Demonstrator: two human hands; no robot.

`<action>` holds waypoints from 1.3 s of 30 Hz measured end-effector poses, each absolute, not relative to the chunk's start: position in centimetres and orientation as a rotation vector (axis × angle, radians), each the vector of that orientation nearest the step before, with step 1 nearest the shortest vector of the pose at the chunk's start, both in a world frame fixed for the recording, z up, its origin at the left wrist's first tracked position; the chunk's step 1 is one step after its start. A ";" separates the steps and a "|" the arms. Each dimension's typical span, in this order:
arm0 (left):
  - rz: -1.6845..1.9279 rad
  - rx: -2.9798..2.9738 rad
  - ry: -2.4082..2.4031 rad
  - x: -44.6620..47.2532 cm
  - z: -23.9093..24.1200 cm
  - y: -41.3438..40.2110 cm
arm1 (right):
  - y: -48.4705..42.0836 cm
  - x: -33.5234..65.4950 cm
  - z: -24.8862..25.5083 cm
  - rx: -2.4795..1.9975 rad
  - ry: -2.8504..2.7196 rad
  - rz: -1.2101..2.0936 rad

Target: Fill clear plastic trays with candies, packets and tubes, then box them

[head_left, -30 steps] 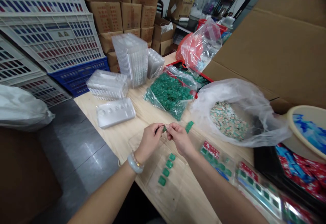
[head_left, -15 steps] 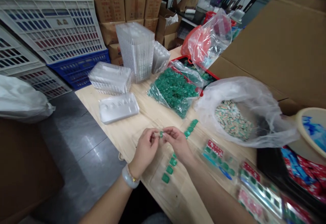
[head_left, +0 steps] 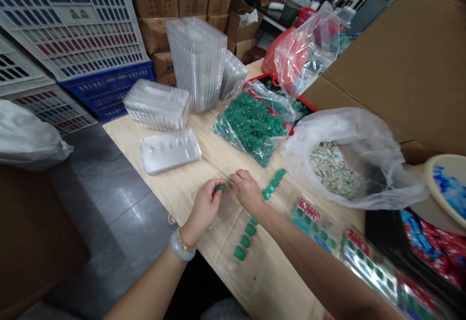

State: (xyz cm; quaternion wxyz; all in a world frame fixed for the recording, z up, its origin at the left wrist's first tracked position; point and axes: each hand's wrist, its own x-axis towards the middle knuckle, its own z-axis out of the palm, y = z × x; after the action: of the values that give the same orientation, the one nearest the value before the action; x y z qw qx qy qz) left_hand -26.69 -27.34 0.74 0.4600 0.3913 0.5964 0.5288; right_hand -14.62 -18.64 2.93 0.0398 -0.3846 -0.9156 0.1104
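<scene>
My left hand [head_left: 206, 204], wearing a bracelet and bangle, pinches a small green plastic piece [head_left: 220, 187] between thumb and fingertips. Just to its right is my right hand [head_left: 246, 192], its fingers bent together; whatever they hold is too small to tell. Both hands are over a clear plastic tray [head_left: 227, 210] on the wooden table. Nearer me, several green pieces [head_left: 244, 241] sit in a line in a clear tray. Beyond my right wrist lies another short row of green pieces [head_left: 274, 184].
A clear bag of green pieces [head_left: 251, 126] lies ahead, beside a white bag of small chips [head_left: 337, 169]. Stacked clear trays [head_left: 198, 62] stand at the back left, a single tray [head_left: 170, 151] before them. Filled packs [head_left: 315, 220] line the right; crates [head_left: 105, 89] stand left.
My hands, which were together at one green piece, have moved slightly apart. The piece is now at my left fingertips, and my right hand has shifted a little forward. The view has tilted slightly.
</scene>
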 end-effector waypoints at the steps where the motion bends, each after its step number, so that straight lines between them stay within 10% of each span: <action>1: 1.303 0.925 1.454 -26.7 0.8 -27.3 | -18.7 -14.4 3.0 -1.169 -2.792 0.356; 14: 1.299 0.718 1.272 -25.2 3.7 -27.1 | -22.7 -12.1 6.6 -1.183 -2.025 1.389; 39: 1.047 1.210 1.293 -22.7 5.8 -28.2 | -23.2 -8.8 8.1 -1.320 -1.525 1.921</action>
State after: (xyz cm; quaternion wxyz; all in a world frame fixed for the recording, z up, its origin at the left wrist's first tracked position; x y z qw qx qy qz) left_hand -22.74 -28.20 5.80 0.5159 0.5040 0.5382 0.4360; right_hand -8.81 -23.24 8.15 0.1771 -0.4664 -0.5388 0.6788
